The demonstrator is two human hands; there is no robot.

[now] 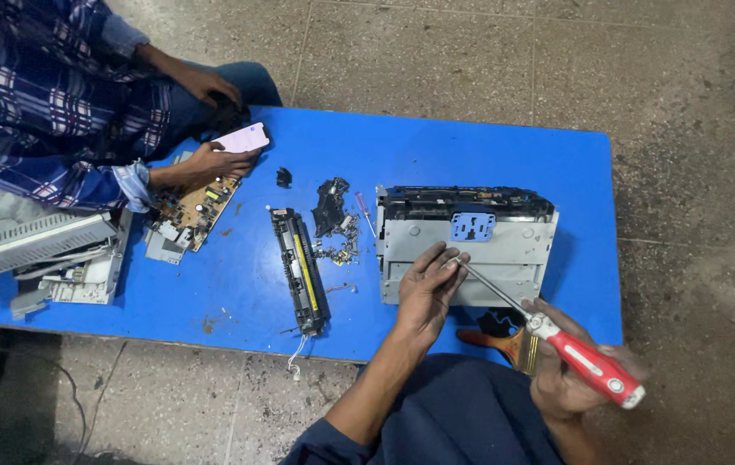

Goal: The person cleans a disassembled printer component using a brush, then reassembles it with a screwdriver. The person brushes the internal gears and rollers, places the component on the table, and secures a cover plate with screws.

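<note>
Right hand (578,370), at 5 o'clock of the frame: closed around the red and white handle of a screwdriver (587,363), shaft running up toward 10 o'clock. Left hand (428,288), at centre: fingers loosely curled, tips pinching the shaft just behind the tip, palm resting on the grey metal panel of the printer chassis (466,245). Tip itself hidden under the fingers; seating in a screw head not verifiable.

Chassis position: flat on the blue tabletop (436,151), at 3 o'clock of centre, blue plastic clip at its top edge.

Assessment of the step in hand, offered as judgement: shaft leaning well off the vertical; better brought closer to square with the panel to limit cam-out. Guiding fingers best kept clear of the tip line in case of a slip. Firm downward pressure advisable, chassis steadied by the resting palm.

Surroundings: paintbrush (505,344) at 6 o'clock of the chassis, partly under the shaft. Loose screws and debris (337,237) at 9 o'clock of the chassis; long black and yellow roller unit (300,271) beyond. Circuit board (195,211) at 10 o'clock, under another person's hand holding a phone (243,138).
</note>
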